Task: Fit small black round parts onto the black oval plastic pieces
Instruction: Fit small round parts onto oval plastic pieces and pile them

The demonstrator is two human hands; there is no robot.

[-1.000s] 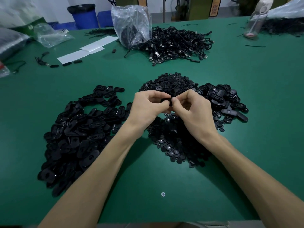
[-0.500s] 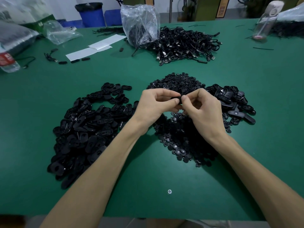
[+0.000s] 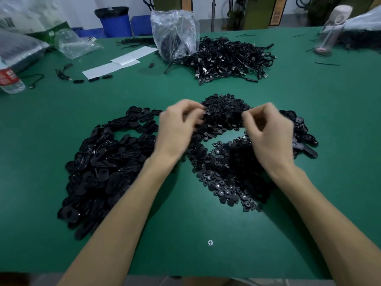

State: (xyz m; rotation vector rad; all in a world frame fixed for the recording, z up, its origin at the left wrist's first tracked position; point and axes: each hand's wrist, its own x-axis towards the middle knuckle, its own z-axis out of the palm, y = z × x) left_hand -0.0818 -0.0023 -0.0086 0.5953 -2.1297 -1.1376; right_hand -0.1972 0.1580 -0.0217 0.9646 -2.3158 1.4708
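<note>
My left hand [image 3: 178,129] and my right hand [image 3: 268,133] hover apart above the pile of small black round parts [image 3: 224,162] in the middle of the green table [image 3: 185,223]. Both hands have curled fingers. The left is blurred by motion, with its fingertips at the pile's far left edge. My right thumb and forefinger meet at the pile's far right side. What either hand holds is lost against the black parts. A large heap of black oval plastic pieces [image 3: 103,166] lies to the left. A smaller heap of oval pieces [image 3: 303,137] lies behind my right hand.
A heap of black cables [image 3: 231,58] and a clear plastic bag [image 3: 175,34] lie at the back. White paper sheets [image 3: 121,60], a water bottle [image 3: 9,79] and more bags are at the back left, a clear bottle [image 3: 332,32] at the back right. A screw head [image 3: 210,242] shows near the front edge.
My hands were pressed together over the round parts on one small piece. They have now pulled apart, the left going left and the right going right.
</note>
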